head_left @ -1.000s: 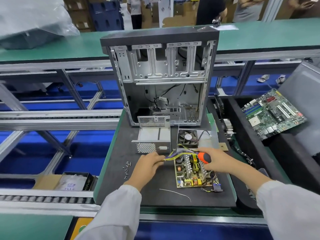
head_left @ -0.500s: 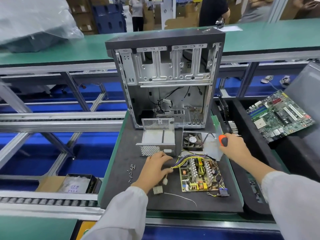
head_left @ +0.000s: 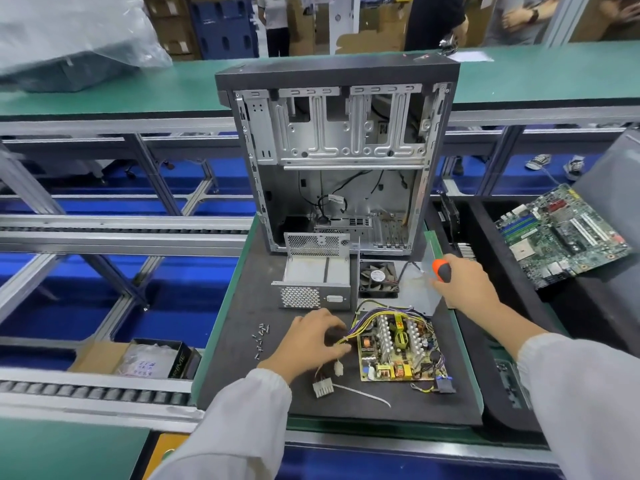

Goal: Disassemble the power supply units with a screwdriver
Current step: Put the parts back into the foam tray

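The power supply's bare circuit board lies flat on the black mat, its coloured wire bundle arching off to the left. My left hand grips that bundle beside the board; white connectors lie just below it. Behind stands the empty perforated metal housing, with a small black fan to its right. My right hand holds the orange-and-black screwdriver up at the mat's right edge, over a grey metal cover plate. The tool's tip is hidden.
An open, stripped computer case stands upright at the back of the mat. Several loose screws lie at the left. A white cable tie lies in front. A motherboard rests in the black bin on the right.
My right hand lifted the screwdriver off the board and carried it back to the right. My left hand pulled the wire bundle leftwards, and the connectors dropped onto the mat.
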The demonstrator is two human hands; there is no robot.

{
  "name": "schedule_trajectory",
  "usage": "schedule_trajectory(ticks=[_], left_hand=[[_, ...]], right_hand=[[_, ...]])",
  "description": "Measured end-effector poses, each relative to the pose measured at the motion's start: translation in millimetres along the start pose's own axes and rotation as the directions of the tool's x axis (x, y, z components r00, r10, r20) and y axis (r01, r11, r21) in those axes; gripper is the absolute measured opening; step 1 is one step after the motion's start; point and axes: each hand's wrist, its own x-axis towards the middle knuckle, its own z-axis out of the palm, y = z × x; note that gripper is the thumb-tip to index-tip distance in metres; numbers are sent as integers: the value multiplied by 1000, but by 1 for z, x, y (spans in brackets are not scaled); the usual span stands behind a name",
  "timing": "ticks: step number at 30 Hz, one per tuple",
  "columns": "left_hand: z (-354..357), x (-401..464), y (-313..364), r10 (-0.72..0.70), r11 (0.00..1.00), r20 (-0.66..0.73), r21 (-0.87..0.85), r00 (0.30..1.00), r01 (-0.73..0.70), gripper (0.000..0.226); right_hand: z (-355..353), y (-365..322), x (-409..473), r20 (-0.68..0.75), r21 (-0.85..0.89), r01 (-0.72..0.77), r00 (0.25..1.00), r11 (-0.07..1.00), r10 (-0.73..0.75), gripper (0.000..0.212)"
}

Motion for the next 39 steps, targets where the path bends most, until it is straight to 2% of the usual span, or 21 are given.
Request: schedule_trajectory(ticks=[2, 4, 7, 11, 14, 18, 21, 22, 24, 26, 29, 33, 35, 39], left_hand=[[-8, -3, 3, -20, 998, -69, -60, 997, 16, 25], [-17, -6, 7, -55, 997, -120, -60, 991, 48, 23], [-32, -17, 12, -119, 984, -188, -151, 975, 91, 24], [-57, -46, 11, -238, 919, -258, -371, 936, 132, 28], [-73, -79, 0, -275, 902, -242, -401, 931, 162, 28], [-88, -125, -30, -326, 823, -212, -543, 921, 166, 30], [-81, -159, -55, -423, 731, -248, -662, 871, 167, 31], [-76, -170, -65, -456, 712, -249, -678, 855, 182, 29], [-67, -191, -86, -496, 708, -249, -671, 832, 222, 25], [-61, -213, -109, -539, 699, -250, -665, 804, 262, 20], [-54, -244, -146, -621, 680, -249, -642, 743, 353, 14], [-36, -272, -188, -703, 641, -203, -595, 681, 485, 12], [-26, -276, -204, -728, 617, -160, -575, 666, 537, 16], [-10, -274, -225, -732, 606, -72, -523, 678, 600, 22]], right_hand=[[-5, -15, -10, -69, -66, 106, 991, 992, -111, 31], [-10, -39, -24, -77, -103, 258, 961, 961, -267, 30], [-12, -85, -44, 42, -54, 403, 915, 914, -401, 19], [7, -138, -66, 168, -68, 572, 814, 818, -555, 23], [26, -166, -85, 227, -39, 647, 748, 761, -624, 25], [53, -203, -122, 279, 132, 671, 681, 729, -677, 14], [85, -230, -158, 331, 222, 651, 650, 726, -684, 14], [96, -239, -169, 353, 244, 643, 638, 725, -685, 20], [119, -256, -190, 399, 256, 640, 613, 724, -683, 34], [141, -275, -207, 437, 223, 649, 600, 727, -670, 38], [170, -298, -226, 494, 140, 668, 593, 731, -636, 28], [213, -307, -253, 611, 0, 800, 475, 599, -633, 17], [236, -300, -266, 673, -77, 818, 465, 570, -576, 33], [258, -284, -281, 725, -158, 782, 507, 604, -466, 74]])
